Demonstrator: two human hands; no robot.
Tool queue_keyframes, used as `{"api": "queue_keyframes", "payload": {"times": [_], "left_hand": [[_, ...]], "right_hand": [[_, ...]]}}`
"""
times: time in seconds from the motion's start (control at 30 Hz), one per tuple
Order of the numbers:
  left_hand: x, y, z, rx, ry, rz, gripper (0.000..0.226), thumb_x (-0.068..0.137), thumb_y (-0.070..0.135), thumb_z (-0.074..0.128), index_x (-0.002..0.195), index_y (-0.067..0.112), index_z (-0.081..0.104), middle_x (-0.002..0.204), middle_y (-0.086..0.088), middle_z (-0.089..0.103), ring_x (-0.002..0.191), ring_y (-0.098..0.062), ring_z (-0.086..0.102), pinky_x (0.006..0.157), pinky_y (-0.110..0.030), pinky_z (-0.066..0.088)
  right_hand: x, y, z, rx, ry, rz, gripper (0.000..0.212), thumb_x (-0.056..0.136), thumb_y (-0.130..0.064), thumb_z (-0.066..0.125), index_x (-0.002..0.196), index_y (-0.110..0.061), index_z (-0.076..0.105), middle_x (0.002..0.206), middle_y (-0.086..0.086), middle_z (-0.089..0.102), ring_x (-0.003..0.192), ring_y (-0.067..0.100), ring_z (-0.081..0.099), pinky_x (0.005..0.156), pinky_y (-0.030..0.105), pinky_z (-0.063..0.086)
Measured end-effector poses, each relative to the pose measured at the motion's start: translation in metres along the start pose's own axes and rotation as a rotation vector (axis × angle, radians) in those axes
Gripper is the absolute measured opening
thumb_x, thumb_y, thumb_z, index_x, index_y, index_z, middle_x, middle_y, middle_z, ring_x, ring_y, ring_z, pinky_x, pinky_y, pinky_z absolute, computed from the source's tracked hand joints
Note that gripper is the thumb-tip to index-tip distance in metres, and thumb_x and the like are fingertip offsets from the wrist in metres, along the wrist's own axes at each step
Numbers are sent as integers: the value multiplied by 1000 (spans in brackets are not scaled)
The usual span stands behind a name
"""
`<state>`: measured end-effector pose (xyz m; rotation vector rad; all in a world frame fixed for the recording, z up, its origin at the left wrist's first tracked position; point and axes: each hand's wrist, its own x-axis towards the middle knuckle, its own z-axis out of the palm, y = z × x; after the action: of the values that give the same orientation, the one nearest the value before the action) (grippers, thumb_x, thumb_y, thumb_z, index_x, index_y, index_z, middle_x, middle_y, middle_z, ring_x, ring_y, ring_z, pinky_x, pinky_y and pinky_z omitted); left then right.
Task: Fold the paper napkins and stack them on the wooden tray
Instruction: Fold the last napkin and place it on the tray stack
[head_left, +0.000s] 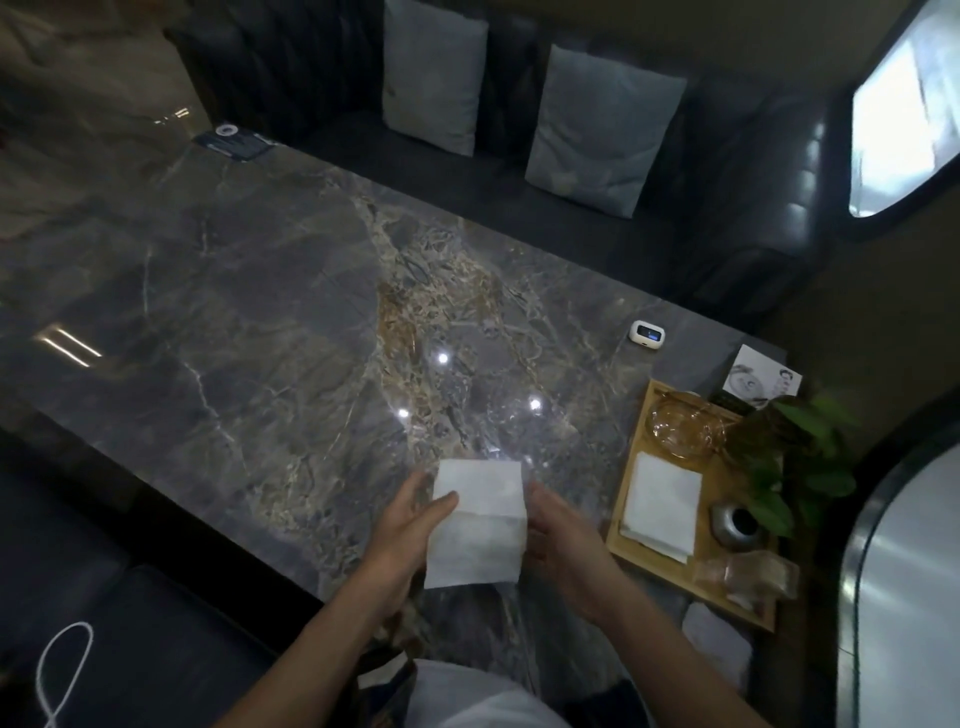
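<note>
I hold a white paper napkin (478, 525) just above the near edge of the marble table (260, 312). A crease runs across its middle. My left hand (410, 525) grips its left edge, thumb on top. Along the right edge, my right hand (558, 535) holds it with the fingers behind the paper. To the right lies the wooden tray (623, 535), with a stack of folded white napkins (662, 504) on it.
The tray also carries a glass dish (680, 423), a small grey pot (737, 522) and a clear wrapped packet (748, 574). A leafy plant (800, 462) overhangs its right side. A white device (644, 332) and a card (761, 379) lie beyond. A grey cloth (717, 644) lies near the tray.
</note>
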<state>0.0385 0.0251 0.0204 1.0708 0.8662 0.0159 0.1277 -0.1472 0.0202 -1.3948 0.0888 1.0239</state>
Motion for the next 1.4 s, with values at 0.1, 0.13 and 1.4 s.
{"api": "queue_keyframes", "payload": {"times": [0.1, 0.13, 1.4], "left_hand": [[-2, -3, 0, 152, -43, 135, 79, 84, 9, 73, 147, 33, 32, 90, 5, 76, 85, -21, 74, 68, -35, 59], [-2, -4, -1, 188, -66, 181, 78, 84, 8, 73, 146, 34, 33, 92, -2, 78, 86, -24, 74, 69, -37, 60], [1, -9, -1, 729, -137, 836, 8, 74, 22, 82, 73, 26, 75, 82, 14, 71, 82, -6, 67, 77, -26, 52]], "right_hand": [[-4, 4, -3, -214, 87, -132, 56, 88, -43, 64, 140, -40, 42, 141, 0, 53, 124, 19, 56, 105, 50, 46], [-6, 3, -3, -286, 112, -184, 59, 89, -36, 66, 142, -39, 40, 138, 0, 56, 121, 15, 57, 104, 47, 47], [-20, -11, -12, -1193, 192, -797, 24, 86, -41, 58, 90, -26, 76, 95, -11, 71, 93, 5, 60, 84, 24, 45]]}}
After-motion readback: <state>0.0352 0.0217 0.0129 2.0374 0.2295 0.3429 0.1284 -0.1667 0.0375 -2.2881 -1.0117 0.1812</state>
